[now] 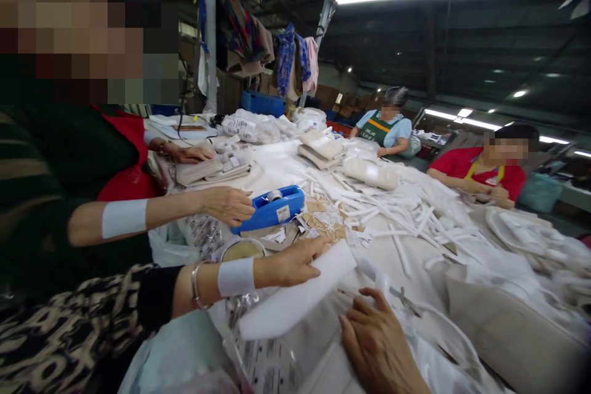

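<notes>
At lower centre of the frame the left hand (290,263), fingers spread, presses on a white foam sheet (295,295) lying on the table (415,258); the right hand (376,338), fingers loosely spread, rests flat on clear plastic bags (300,345) just beside the sheet; a co-worker's hand (228,204) touches a blue tape dispenser (272,208) at centre left; white strips (392,209) scatter beyond.

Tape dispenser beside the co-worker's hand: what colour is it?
Blue; the tape dispenser shows best in the head view.
</notes>
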Demonstrator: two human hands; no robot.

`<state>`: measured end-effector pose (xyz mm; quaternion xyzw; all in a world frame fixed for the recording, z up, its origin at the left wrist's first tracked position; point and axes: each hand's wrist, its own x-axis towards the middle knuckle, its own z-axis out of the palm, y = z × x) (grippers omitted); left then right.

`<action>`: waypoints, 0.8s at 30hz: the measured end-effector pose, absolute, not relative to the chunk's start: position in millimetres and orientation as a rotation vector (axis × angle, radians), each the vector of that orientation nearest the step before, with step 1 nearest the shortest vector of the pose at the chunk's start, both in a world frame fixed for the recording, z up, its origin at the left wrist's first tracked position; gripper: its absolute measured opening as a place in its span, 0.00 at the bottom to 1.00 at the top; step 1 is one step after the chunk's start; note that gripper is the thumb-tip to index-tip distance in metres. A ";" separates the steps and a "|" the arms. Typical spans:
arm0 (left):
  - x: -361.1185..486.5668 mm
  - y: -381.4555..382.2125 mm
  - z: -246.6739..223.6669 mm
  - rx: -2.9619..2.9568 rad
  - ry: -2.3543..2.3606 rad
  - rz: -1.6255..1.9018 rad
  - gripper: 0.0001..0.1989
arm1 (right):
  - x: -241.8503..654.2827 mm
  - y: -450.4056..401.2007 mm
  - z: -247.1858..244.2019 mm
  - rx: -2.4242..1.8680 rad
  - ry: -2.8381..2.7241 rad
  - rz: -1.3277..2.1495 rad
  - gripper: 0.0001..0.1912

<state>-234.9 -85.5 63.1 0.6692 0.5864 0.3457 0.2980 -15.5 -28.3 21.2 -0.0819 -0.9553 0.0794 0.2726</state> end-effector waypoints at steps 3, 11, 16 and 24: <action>-237.7 -113.1 67.0 1.602 1.369 0.942 0.30 | -11.7 -25.4 25.9 -0.185 -2.570 0.211 0.21; -206.8 -147.5 18.4 1.145 1.140 1.062 0.28 | -7.0 -23.0 33.0 -0.177 -2.561 0.191 0.20; -187.8 -130.6 1.5 1.026 1.014 1.189 0.29 | 1.7 -19.1 33.2 -0.151 -2.580 0.186 0.18; -173.2 -100.6 -5.7 0.931 0.975 1.169 0.29 | 0.4 -18.7 40.6 -0.055 -2.480 0.116 0.17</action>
